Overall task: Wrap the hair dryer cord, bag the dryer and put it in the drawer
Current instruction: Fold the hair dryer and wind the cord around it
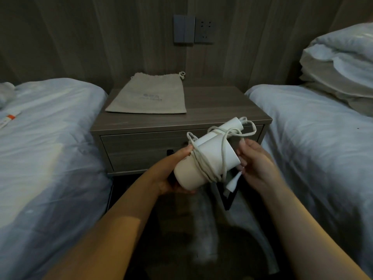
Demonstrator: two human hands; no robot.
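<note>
A white hair dryer (212, 156) is held in the air in front of the nightstand, its white cord (203, 166) looped loosely around the body and handle. My left hand (173, 170) grips the dryer's wide end from below. My right hand (256, 162) holds the cord's end beside the barrel, and the white plug (233, 182) hangs under its fingers. A beige drawstring bag (148, 96) lies flat on the nightstand top (212, 110). The drawer (137, 150) under the top is closed; the dryer hides part of its front.
Beds with white covers stand on both sides, the left bed (46, 148) and the right bed (314, 138) with stacked pillows (339, 63). A switch panel and socket (193, 30) sit on the wood wall behind. Dark floor lies below my arms.
</note>
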